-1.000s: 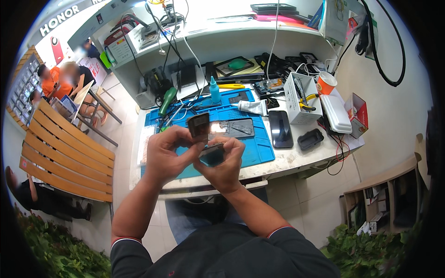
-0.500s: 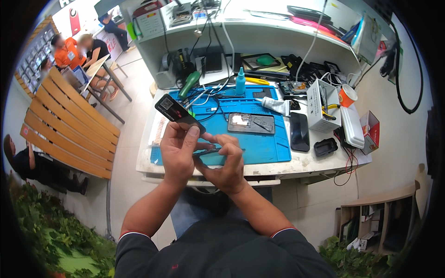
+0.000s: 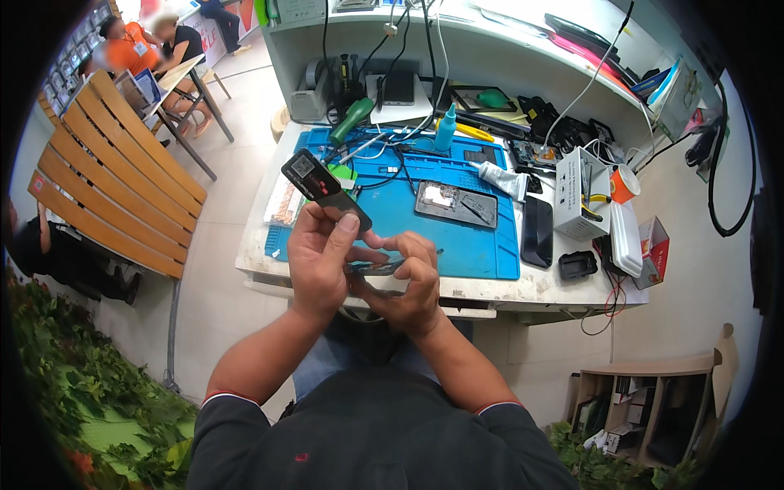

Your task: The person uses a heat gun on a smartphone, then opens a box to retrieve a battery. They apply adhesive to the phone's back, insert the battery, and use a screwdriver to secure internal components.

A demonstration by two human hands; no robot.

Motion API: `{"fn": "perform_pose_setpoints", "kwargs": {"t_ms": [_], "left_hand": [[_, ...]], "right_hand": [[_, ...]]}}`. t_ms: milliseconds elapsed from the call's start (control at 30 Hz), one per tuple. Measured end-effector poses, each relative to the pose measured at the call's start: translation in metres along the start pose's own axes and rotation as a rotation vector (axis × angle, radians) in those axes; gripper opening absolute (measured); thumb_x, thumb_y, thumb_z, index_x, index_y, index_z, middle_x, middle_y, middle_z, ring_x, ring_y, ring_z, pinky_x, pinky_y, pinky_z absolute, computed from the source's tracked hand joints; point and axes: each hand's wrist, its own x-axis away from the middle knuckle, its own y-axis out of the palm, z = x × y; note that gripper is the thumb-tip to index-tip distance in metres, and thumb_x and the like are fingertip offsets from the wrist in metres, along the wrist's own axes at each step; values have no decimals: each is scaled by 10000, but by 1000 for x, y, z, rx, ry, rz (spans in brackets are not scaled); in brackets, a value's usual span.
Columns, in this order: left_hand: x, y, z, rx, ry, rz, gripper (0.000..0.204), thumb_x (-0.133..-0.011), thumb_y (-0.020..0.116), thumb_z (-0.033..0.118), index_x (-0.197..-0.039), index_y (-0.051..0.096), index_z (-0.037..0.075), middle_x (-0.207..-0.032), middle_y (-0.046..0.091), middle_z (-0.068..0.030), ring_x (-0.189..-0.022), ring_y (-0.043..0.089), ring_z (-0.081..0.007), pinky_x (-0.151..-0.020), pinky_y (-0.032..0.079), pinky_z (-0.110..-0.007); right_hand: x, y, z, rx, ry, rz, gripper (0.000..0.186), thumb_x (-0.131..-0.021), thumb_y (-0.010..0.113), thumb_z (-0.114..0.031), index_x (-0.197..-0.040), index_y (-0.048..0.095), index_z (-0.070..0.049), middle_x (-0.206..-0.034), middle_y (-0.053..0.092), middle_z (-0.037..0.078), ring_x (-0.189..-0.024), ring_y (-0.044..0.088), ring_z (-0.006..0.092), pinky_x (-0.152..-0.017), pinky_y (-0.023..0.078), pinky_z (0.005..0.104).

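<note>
Both of my hands are raised above the near edge of the blue work mat (image 3: 390,233). My left hand (image 3: 320,265) pinches a flat black piece that looks like a phone battery (image 3: 314,180), with a square code label at its upper end, tilted up to the left. In my right hand (image 3: 412,286) is a thin dark panel (image 3: 376,267), seen nearly edge-on, so its kind is unclear. The two hands are close together, with fingertips almost meeting. Beyond them, an opened phone (image 3: 456,203) lies on the mat with its insides showing.
Right of the mat are a black phone (image 3: 536,232), a white tube (image 3: 501,180), a white box (image 3: 581,196) with tools and a small black tray (image 3: 577,265). A blue bottle (image 3: 445,131), a green-handled tool (image 3: 351,121) and cables crowd the back, under a shelf (image 3: 490,45).
The whole view has shifted, so the bench appears moved right. Both hands keep their holds, and the thin panel in my right hand has turned slightly, showing more of its face.
</note>
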Motion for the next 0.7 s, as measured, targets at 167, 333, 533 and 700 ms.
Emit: {"fn": "perform_pose_setpoints", "kwargs": {"t_ms": [167, 333, 533, 700], "left_hand": [[4, 3, -1, 42, -28, -12, 170, -1153, 621, 124, -1271, 551, 25, -1055, 682, -103, -939, 763, -192, -739, 747, -379], [4, 3, -2, 26, -63, -28, 195, -1140, 660, 139, -1263, 588, 5, -1051, 696, -101, -910, 757, -178, -738, 725, -363], [-49, -37, -19, -521, -201, -132, 286, -1059, 818, 201, -1200, 737, -35, -918, 771, -39, -765, 695, -97, -696, 577, -267], [-57, -50, -28, -1043, -151, -282, 333, -992, 883, 243, -1154, 782, -29, -888, 767, -47, -757, 708, -108, -701, 578, -290]], "right_hand": [[4, -4, 4, -36, -17, -12, 844, -716, 1082, -123, -1192, 385, -119, -1270, 694, 208, -1154, 703, 387, -989, 571, 496], [10, -8, 9, -63, -29, -10, 858, -711, 1079, -118, -1188, 366, -125, -1262, 696, 208, -1136, 699, 373, -979, 571, 491], [9, -19, 11, -77, -27, -61, 882, -706, 1087, -152, -1177, 341, -133, -1223, 664, 171, -1068, 676, 326, -925, 569, 444], [12, -22, 14, -78, 4, -54, 891, -690, 1096, -167, -1158, 339, -138, -1215, 664, 162, -1067, 672, 322, -930, 567, 439]]}}
